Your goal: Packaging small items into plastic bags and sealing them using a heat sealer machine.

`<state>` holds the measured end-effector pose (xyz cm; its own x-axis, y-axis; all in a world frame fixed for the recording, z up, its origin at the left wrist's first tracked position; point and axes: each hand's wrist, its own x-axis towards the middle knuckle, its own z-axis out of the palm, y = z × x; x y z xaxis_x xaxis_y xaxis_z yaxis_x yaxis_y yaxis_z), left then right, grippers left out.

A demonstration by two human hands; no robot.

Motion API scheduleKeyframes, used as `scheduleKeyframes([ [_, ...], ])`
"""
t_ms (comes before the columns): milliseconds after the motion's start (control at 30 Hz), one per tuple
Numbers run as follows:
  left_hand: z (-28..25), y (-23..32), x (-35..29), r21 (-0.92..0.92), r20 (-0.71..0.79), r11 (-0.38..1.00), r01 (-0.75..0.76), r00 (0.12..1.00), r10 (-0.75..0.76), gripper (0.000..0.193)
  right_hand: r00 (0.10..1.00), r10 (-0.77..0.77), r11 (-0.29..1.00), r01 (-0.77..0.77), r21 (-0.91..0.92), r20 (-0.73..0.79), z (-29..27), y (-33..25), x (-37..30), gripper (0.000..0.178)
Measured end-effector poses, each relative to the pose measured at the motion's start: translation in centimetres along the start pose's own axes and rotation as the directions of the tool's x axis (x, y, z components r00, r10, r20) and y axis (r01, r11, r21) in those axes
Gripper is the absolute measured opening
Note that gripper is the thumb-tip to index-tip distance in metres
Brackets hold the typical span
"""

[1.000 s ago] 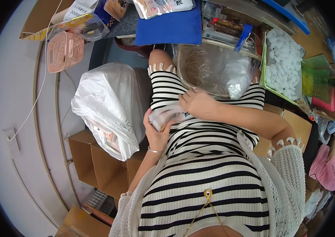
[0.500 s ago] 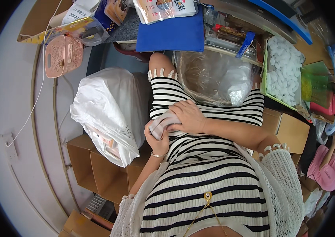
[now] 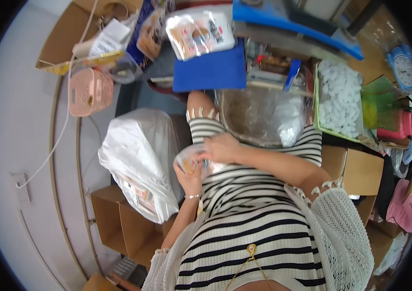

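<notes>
A pale plastic pouch [image 3: 186,155] with some orange print is held over my striped lap, blurred by motion. My left hand [image 3: 190,178] grips it from below, fingers and thumb curled round its side. At its upper right edge, my right hand [image 3: 221,147] has its fingertips closed on the pouch. The fingers hide part of it. A similar printed white pouch [image 3: 201,33] lies flat at the far end of a blue folder [image 3: 210,72], beyond my knees.
A full white plastic bag [image 3: 140,160] stands to my left above open cardboard boxes [image 3: 140,233]. A clear-lined container [image 3: 249,114] sits beyond my lap. Far right, a green-edged tray [image 3: 339,97] holds small white pieces. A pink basket [image 3: 92,92] hangs by the wall.
The pouch, folded or rolled before, now looks more spread out, with its print showing. My right hand has shifted slightly left and down. The whole view has tilted, so the surroundings sit lower.
</notes>
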<state>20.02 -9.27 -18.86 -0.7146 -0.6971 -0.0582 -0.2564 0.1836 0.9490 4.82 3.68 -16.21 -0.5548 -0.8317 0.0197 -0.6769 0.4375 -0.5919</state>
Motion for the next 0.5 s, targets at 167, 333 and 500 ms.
scheduleKeyframes([
  [167, -1.3, -1.5, -1.0, -0.071, 0.098, 0.997, 0.031, 0.995, -0.024, 0.076, 0.999, 0.001, 1.000, -0.001, 0.010, 0.033, -1.5, -1.8, -2.1, 0.059],
  [333, -1.7, -0.3, -1.6, -0.002, 0.211, 0.992, 0.122, 0.970, -0.119, 0.063, 0.999, -0.040, 0.999, 0.039, -0.037, -0.022, -1.5, -3.1, -4.6, 0.054],
  [500, -1.6, 2.2, -3.2, -0.166, 0.115, 0.986, 0.030, 0.993, -0.011, 0.048, 0.990, -0.020, 0.980, -0.009, 0.198, 0.141, -6.5, -2.8, -5.5, 0.052],
])
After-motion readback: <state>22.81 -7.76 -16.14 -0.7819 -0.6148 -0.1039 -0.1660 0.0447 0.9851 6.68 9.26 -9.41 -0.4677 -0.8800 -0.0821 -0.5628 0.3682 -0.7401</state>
